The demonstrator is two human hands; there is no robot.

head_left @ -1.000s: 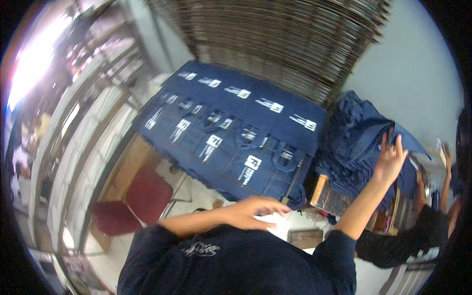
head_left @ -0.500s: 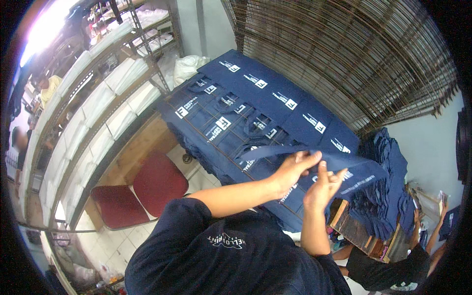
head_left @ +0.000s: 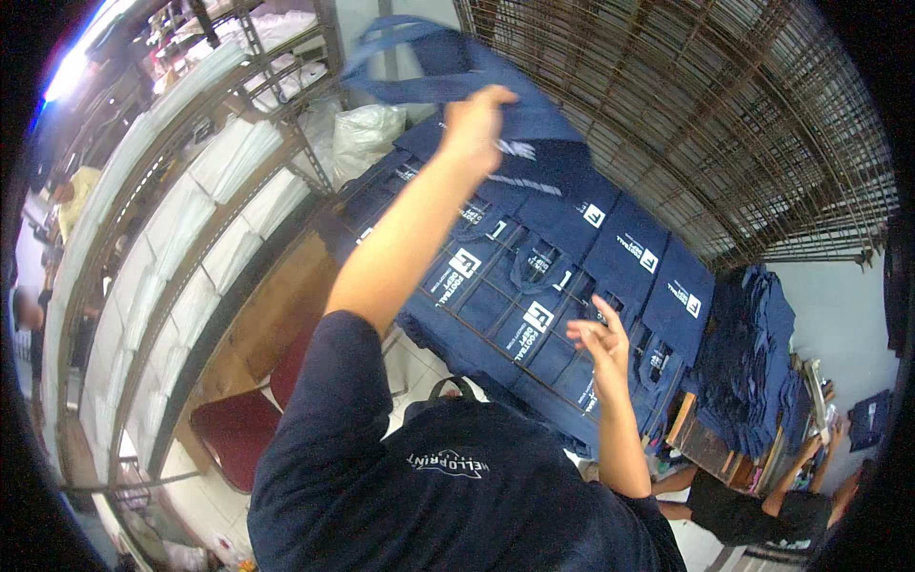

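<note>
My left hand (head_left: 472,133) is raised over the far side of the rack and grips a navy tote bag (head_left: 548,119). The bag hangs in the air, blurred by motion, with its handle loop swung out to the left and white print on its face. My right hand (head_left: 605,343) holds nothing; its fingers are apart above the near part of the layer. Below both hands, navy printed tote bags (head_left: 500,319) lie in overlapping rows on a wire rack, several with their handles showing.
Upright wire racks (head_left: 648,86) stand behind the bags. A heap of navy fabric pieces (head_left: 743,353) sits at right, near another person (head_left: 753,505). At left are curved-looking shelves with white stacks (head_left: 191,219), a white plastic sack (head_left: 367,133) and a red chair (head_left: 238,424).
My left hand has swung far and left, carrying the tote bag up off the near right. My right hand has let go of it and opened. The view has shifted slightly.
</note>
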